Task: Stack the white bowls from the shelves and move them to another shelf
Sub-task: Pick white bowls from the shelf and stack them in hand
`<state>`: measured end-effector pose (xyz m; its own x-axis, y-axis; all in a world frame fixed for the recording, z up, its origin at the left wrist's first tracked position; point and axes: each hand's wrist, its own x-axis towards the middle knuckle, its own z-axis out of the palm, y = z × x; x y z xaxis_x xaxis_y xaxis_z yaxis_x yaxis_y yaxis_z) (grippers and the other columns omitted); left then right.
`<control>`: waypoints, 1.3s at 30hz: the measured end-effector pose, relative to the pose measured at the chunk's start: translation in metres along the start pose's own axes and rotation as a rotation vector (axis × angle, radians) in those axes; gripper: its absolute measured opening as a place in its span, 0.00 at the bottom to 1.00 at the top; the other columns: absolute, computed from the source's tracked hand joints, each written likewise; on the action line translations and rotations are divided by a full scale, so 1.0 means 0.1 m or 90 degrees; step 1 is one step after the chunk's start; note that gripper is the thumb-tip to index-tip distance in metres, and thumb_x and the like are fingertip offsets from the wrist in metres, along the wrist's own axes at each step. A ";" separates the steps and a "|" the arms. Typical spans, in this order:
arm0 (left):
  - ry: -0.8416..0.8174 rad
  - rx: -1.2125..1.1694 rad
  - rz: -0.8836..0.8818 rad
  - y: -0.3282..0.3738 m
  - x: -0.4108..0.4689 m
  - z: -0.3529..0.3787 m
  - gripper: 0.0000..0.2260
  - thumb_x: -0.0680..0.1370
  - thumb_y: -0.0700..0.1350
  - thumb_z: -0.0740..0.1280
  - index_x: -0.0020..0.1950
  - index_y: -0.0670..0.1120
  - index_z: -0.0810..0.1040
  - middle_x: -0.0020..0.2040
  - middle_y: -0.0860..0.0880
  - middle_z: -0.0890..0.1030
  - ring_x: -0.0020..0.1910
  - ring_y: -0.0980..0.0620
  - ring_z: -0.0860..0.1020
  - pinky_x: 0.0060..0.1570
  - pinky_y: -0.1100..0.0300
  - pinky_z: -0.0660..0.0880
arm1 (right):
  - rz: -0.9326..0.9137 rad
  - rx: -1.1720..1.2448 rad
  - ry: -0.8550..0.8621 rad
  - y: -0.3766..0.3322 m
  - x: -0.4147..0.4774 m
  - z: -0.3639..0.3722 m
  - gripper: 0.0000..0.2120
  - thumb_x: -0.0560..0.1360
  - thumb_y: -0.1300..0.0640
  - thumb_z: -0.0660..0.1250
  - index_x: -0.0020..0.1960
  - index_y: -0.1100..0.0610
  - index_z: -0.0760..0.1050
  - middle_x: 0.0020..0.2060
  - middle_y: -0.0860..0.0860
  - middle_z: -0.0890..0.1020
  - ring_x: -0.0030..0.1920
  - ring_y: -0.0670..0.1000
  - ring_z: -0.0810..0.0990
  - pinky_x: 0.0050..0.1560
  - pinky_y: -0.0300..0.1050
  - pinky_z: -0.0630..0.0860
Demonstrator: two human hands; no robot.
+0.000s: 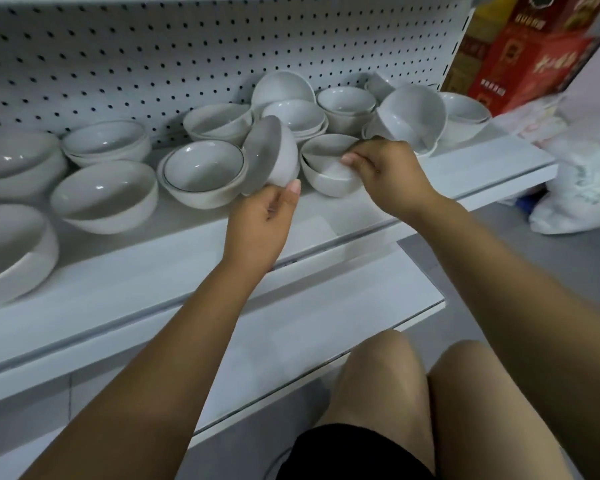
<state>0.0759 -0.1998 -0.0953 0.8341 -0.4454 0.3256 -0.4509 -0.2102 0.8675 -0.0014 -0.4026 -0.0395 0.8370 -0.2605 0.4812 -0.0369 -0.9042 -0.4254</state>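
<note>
Several white bowls crowd the white shelf [326, 216]. My left hand [262, 216] grips a small white bowl [271, 154] tipped on its side, thumb up against its base. My right hand [385, 171] pinches the near rim of an upright small white bowl [326, 174] just right of it. A dark-rimmed bowl [201, 171] sits left of the tipped one. Behind are more small bowls, some nested, some leaning, such as the tilted bowl [413, 116] past my right hand. Larger white bowls [104, 195] stand at the left.
A white pegboard [153, 57] backs the shelf. A lower white shelf [309, 323] juts out beneath. Red cartons [520, 57] stand at the upper right, and white plastic bags [582, 174] lie on the grey floor. My bare knees [395, 382] are at the bottom.
</note>
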 end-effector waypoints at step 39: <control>-0.115 -0.139 -0.024 0.08 -0.11 -0.17 0.28 0.57 0.64 0.81 0.41 0.48 0.73 0.41 0.54 0.82 0.46 0.52 0.81 0.45 0.57 0.78 | 0.068 0.305 0.176 0.00 -0.61 -0.11 0.11 0.79 0.53 0.71 0.57 0.58 0.83 0.54 0.51 0.84 0.57 0.47 0.82 0.60 0.42 0.76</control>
<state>0.0683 -0.1822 -0.0858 0.7706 -0.5921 0.2359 -0.3243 -0.0457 0.9448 -0.0586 -0.3903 -0.0609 0.6655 -0.4802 0.5714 0.1920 -0.6297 -0.7528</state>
